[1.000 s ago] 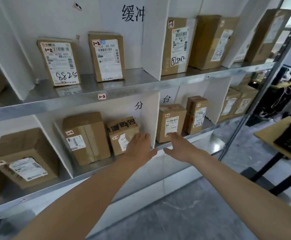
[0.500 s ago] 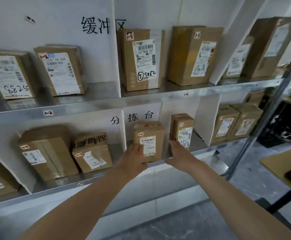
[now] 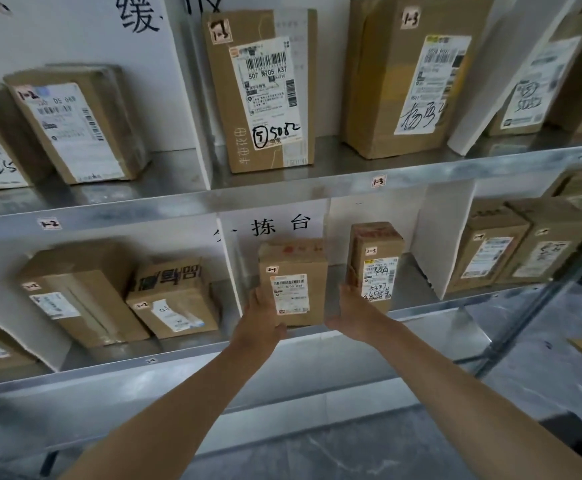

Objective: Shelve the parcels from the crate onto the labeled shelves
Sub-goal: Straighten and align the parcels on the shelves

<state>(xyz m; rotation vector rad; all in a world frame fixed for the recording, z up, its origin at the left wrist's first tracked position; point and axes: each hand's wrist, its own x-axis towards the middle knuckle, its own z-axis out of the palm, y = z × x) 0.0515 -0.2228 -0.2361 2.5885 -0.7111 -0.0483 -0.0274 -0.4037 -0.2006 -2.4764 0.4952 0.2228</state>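
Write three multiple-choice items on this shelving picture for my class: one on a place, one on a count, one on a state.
1. Where does the parcel between the left hand and right hand stand?
A. top shelf
B. floor
C. lower shelf, middle bay

2. How many parcels show in that bay?
A. two
B. four
C. none

3. How are the hands?
A. both fists
B. both open, flanking the parcel
C. holding a crate

Key: 1 C, it stands at that bay's front edge. 2 A, only the other parcel stands beside it. 3 B, the fingers are straight, with one hand at each side.
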